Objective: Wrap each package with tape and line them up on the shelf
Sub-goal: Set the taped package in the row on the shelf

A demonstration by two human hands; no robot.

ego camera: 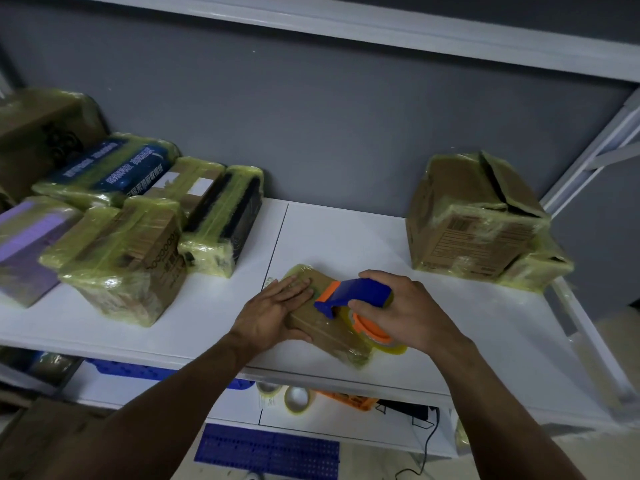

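Because the small package (pixel 323 325) looks like a stiff brown box with shiny tape on it, it is likely light and a bit slippery, so hold it flat on top or by its long sides. It lies near the front of the white shelf (pixel 346 233). The left hand (pixel 277 306) lies flat on it, fingers straight, pressing down. The right hand (pixel 405 310) curls round the blue and orange tape dispenser (pixel 356 292), which rests on the box.
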